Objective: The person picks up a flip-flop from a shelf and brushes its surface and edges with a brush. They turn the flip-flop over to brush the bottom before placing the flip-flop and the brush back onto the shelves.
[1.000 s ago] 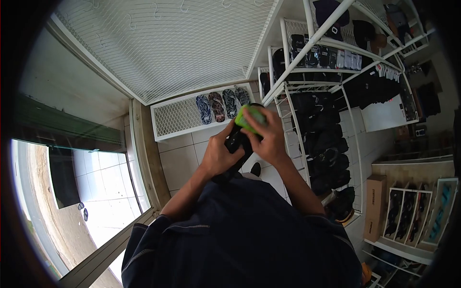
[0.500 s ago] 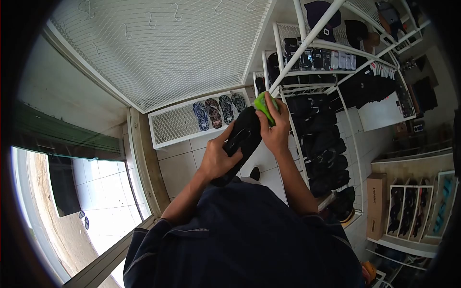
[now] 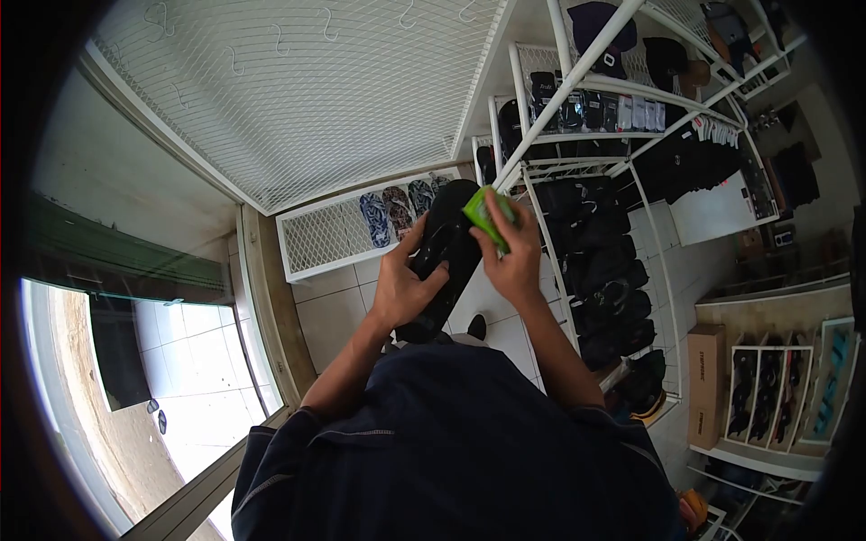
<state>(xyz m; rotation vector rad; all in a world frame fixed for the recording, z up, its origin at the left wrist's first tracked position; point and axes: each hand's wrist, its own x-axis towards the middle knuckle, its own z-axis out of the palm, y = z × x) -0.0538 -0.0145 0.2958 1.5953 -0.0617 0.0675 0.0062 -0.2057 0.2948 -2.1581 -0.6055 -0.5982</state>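
Note:
A black flip-flop point(image 3: 456, 236) is held upright in front of my body, its dark strap facing me. My left hand point(image 3: 403, 281) is closed around its left side, the thumb lying across the footbed near the strap. In my right hand point(image 3: 512, 261) is a bright green sponge point(image 3: 488, 219), pinched between thumb and fingers. The sponge is against the upper right edge of the flip-flop, partly covered by my fingers. The flip-flop's underside is hidden.
Behind the flip-flop, a low white mesh rack point(image 3: 316, 242) holds several patterned flip-flops point(image 3: 373, 221). Dark bags point(image 3: 595, 261) fill the shelving at right, with caps point(image 3: 604, 32) above. A glass door point(image 3: 262, 316) stands at left. A brown box point(image 3: 706, 383) sits at far right.
The flip-flop has tilted more upright and turned its top toward me. My right hand has moved the sponge slightly left and down along its edge.

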